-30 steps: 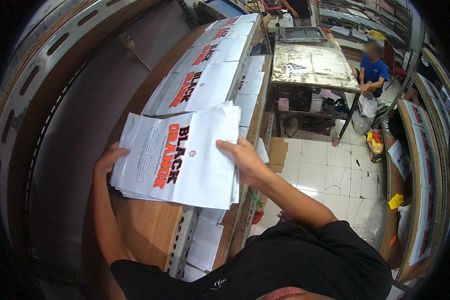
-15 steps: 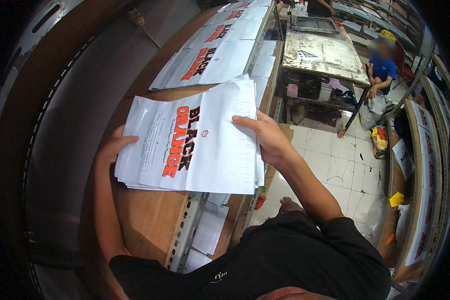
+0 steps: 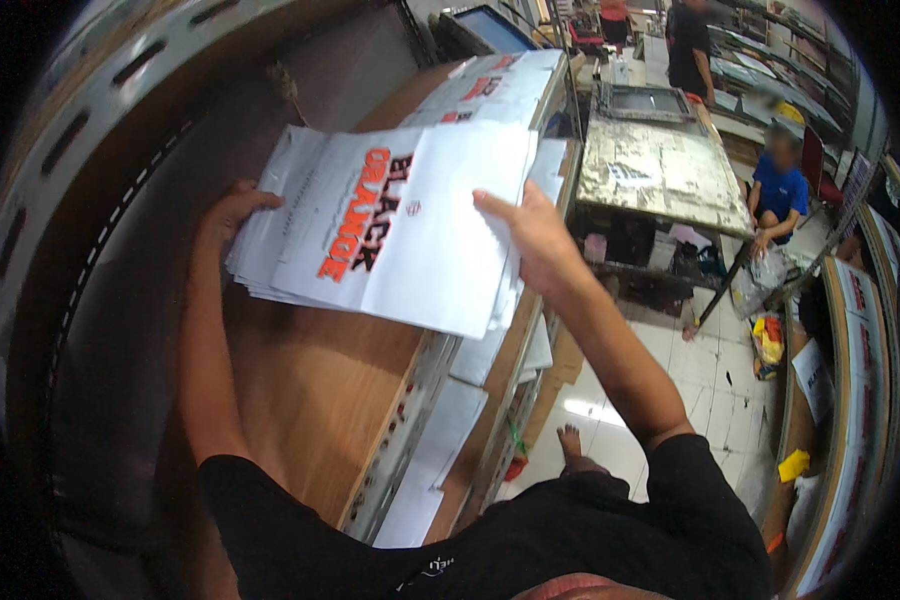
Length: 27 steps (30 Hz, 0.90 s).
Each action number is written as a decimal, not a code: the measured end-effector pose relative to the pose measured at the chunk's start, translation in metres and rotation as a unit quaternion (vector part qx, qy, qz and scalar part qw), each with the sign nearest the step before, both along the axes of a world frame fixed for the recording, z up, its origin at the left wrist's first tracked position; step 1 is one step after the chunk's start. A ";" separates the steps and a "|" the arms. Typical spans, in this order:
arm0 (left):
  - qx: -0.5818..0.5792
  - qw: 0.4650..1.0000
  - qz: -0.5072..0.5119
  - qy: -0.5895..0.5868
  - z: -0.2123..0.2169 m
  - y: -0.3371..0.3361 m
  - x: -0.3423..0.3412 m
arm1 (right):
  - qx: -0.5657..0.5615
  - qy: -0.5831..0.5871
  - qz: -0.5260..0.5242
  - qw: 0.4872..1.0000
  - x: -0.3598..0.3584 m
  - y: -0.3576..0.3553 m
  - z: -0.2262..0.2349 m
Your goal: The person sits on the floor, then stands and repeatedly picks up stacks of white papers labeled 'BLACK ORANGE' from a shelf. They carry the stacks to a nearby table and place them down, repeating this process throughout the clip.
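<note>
A stack of white plastic mailing bags point(image 3: 435, 260) printed in black and orange is held up between my two hands, tilted over the wooden shelf board point(image 3: 315, 385). My left hand point(image 3: 240, 210) grips its left edge, thumb on top. On the right edge, my right hand point(image 3: 538, 240) holds it the same way, thumb across the top bag; the fingers beneath are hidden. The stack's lower edges are fanned and uneven. Beyond it, more printed bags point(image 3: 510, 85) lie in a row along the board, partly covered by the held stack.
A perforated metal rail point(image 3: 395, 430) edges the shelf; white sheets point(image 3: 435, 450) lie one level below. A worn worktable point(image 3: 660, 175) stands at the far right, near a seated person in a blue shirt point(image 3: 780, 188). Racks with printed bags point(image 3: 860, 370) line the right side.
Both hands have carried the stack of mailing bags away from me, and it now covers part of the row behind. The bags look more fanned and tilted. My view has shifted slightly.
</note>
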<state>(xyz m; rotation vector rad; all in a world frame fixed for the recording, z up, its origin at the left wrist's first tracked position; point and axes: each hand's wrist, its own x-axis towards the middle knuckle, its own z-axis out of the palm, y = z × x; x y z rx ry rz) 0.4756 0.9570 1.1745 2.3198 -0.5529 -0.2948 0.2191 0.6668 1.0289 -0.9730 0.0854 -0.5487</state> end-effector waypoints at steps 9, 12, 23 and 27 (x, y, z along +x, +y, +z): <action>0.114 0.987 0.042 0.106 -0.043 -0.062 0.086 | 0.060 0.046 0.125 0.989 0.056 -0.061 -0.010; 0.204 0.970 0.070 0.109 -0.088 -0.061 0.115 | 0.095 0.050 0.195 0.975 0.058 -0.074 -0.019; 0.223 0.962 0.064 0.143 -0.117 -0.059 0.142 | -0.124 0.100 0.019 0.987 0.030 -0.082 -0.053; 0.176 0.978 0.030 0.103 -0.117 -0.067 0.131 | 0.021 0.173 0.023 0.985 0.032 -0.073 -0.062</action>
